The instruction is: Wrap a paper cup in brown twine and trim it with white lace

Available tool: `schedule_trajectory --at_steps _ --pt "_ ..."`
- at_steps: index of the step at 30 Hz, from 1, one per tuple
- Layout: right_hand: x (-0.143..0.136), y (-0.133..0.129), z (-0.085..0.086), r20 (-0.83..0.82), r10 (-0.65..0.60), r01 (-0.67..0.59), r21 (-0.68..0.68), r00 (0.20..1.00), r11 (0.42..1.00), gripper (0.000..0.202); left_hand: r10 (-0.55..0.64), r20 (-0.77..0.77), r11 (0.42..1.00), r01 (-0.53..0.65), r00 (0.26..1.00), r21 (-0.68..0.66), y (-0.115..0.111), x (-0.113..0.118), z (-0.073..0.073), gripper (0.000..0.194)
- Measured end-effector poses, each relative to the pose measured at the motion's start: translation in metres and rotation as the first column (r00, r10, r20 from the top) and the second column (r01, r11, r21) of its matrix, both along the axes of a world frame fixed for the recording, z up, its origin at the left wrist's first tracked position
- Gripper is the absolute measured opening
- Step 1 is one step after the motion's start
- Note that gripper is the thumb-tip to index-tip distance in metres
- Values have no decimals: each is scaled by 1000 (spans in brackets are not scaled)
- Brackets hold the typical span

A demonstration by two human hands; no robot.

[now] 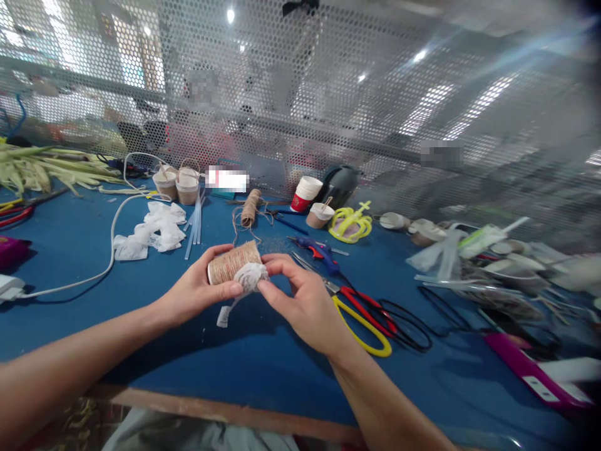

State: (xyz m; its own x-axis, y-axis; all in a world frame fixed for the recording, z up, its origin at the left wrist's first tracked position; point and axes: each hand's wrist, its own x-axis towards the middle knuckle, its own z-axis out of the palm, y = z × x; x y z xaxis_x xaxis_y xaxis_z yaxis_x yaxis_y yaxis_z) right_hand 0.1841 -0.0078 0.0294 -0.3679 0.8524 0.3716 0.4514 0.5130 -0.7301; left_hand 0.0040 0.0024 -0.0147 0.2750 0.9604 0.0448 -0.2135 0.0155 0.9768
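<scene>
Twine-wrapped cup: tilted on its side above the bench, near the front edge. Left hand: grip closed round the cup. Right hand: grip pinching white lace at its side. Near back edge: stacked paper cups, and, left of them, two handled cups; contents of these unclear.

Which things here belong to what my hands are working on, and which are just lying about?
Belong, or probably do:
Twine-wrapped cup, in your left hand
White trim, touched by your right hand
Twine roll
Glue gun
Scissors

Probably just lying about:
Yellow crown
White plug
Purple device at right
</scene>
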Motion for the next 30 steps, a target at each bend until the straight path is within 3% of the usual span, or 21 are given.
schedule_trajectory --at_steps 3,5,8,10,12,15,17,19,22,25,30 --pt "2 2 -2 -44 -62 64 35 997 997 5 -122 144 992 124 982 -6 0 3 1 73" --pt "5 5 -4 -59 -99 102 55 993 993 6 -223 161 971 233 961 -47 -1 5 2 64" --pt "8 10 -7 -43 -161 165 100 986 981 8 -332 47 919 335 942 -208 -5 4 4 64" --pt "11 14 -10 -7 -204 203 142 979 969 7 -352 -128 912 308 927 -272 -9 1 7 62" --pt "12 16 -11 39 -228 218 181 973 959 4 -285 -383 953 220 879 -207 -11 -2 12 53" --pt "13 17 -12 94 -214 191 210 972 959 3 1 -689 989 102 725 109 -11 -8 19 43" --pt "13 16 -12 117 -186 160 203 976 966 5 188 -749 943 95 636 317 -8 -13 22 39" --pt "12 15 -11 129 -162 136 189 978 973 6 284 -745 877 152 604 457 -6 -17 24 35" --pt "11 13 -10 136 -128 104 171 982 980 7 303 -700 818 200 647 539 -5 -23 29 28" --pt "10 11 -8 135 -68 48 147 988 988 8 258 -622 855 125 740 504 -5 -26 38 15" --pt "10 4 -2 119 75 -85 86 990 993 10 202 -500 915 19 842 402 -1 -29 56 19"
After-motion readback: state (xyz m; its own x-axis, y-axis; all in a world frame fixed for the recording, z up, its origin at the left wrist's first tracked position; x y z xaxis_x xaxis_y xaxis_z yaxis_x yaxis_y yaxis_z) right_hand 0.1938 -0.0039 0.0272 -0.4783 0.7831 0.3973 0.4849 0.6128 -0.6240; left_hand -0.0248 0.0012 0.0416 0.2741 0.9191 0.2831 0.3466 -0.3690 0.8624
